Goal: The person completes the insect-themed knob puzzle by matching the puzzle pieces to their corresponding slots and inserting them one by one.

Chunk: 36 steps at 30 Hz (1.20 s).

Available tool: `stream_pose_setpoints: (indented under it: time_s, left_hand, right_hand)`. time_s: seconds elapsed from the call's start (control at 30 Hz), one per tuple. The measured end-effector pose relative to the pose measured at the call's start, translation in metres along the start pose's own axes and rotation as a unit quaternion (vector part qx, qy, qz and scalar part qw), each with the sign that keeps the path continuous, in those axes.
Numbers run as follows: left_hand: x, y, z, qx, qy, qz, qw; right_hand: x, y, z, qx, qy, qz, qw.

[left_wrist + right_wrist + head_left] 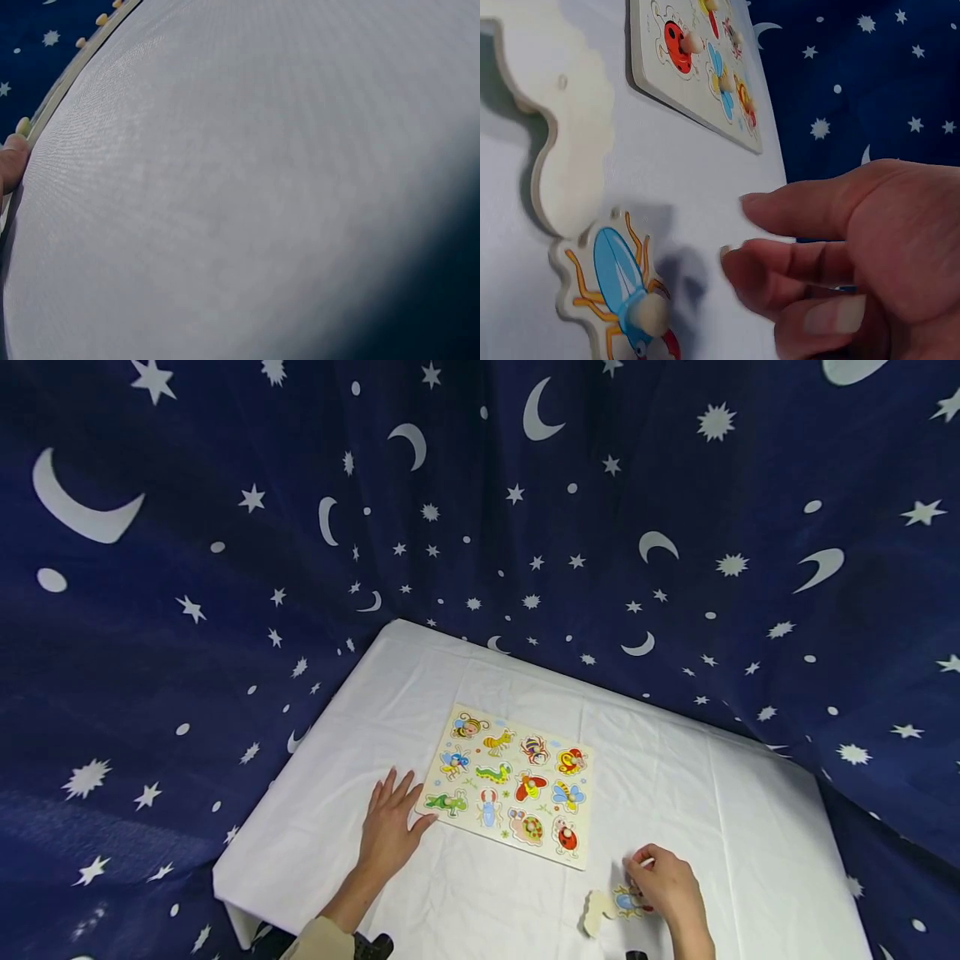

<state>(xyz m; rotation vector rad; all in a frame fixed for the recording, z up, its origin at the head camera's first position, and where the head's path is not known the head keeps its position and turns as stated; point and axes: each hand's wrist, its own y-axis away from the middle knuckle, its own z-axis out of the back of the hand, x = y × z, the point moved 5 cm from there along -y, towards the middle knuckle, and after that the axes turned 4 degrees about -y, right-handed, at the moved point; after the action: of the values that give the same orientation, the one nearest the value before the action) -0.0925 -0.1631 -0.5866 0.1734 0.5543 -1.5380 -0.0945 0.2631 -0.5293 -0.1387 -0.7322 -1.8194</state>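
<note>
A wooden peg puzzle board (pixel 512 853) with colourful insect pictures lies on the table. My left hand (pixel 392 825) rests flat beside its near left corner, fingers spread and thumb at the board's edge; in the left wrist view only the thumb (pixel 13 161) shows. Right of the board, my right hand (pixel 671 887) hovers beside a loose blue beetle puzzle piece (pixel 619 262) that lies face up with a round wooden knob. In the right wrist view a gap parts the thumb and bent forefinger, with nothing between them. Touching the beetle, a wavy-edged puzzle piece (pixel 574 127) shows its plain wooden back.
A white cloth covers the table (pixel 360 727). Dark blue curtains (pixel 465 468) with white moons and stars hang behind it and at both sides. Wooden knobs (pixel 692 43) stick up from several insects on the board.
</note>
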Motion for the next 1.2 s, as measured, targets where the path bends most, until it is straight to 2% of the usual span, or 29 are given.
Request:
stream_pose_setpoints:
  time_s: [0.2, 0.5, 0.87, 1.1, 1.2]
  left_hand:
    - [0.0, 0.001, 0.0, -0.001, 0.004, 0.002, 1.0]
    - [0.001, -0.001, 0.001, -0.001, 0.008, 0.0, 1.0]
    - [0.001, 0.0, 0.001, -0.001, 0.01, 0.0, 1.0]
    - [0.001, 0.001, 0.0, -0.001, 0.009, 0.002, 1.0]
    - [0.0, 0.001, 0.001, 0.0, 0.011, 0.002, 0.9999]
  right_hand:
    - [-0.002, 0.004, 0.0, 0.032, 0.072, 0.0, 0.997]
    - [-0.005, 0.011, -0.005, 0.073, 0.086, 0.0, 0.994]
    - [-0.01, 0.016, -0.008, 0.058, 0.088, 0.024, 0.994]
    - [-0.005, 0.014, -0.009, 0.045, 0.093, 0.012, 0.995]
    - [-0.003, 0.013, -0.008, 0.029, 0.088, 0.02, 0.995]
